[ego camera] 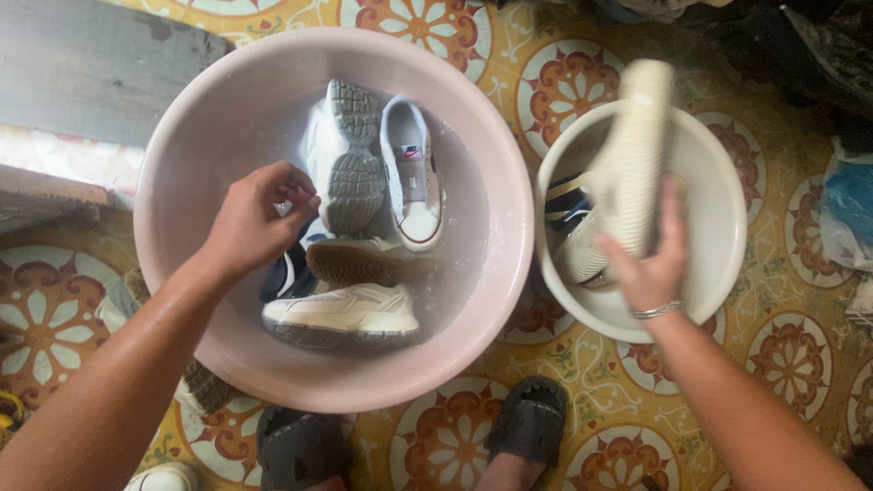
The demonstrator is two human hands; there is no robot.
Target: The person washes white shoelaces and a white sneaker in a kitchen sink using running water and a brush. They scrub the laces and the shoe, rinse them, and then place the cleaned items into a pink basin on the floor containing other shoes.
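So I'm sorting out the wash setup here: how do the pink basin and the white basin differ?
The pink basin is plainly wider than the white basin. The pink basin holds cloudy water and several sneakers; the white basin shows one striped shoe and no clear water. The left hand hangs over the pink basin, while the right hand holds a pale shoe sole-up over the white one. Both are round and stand on the patterned floor tiles.
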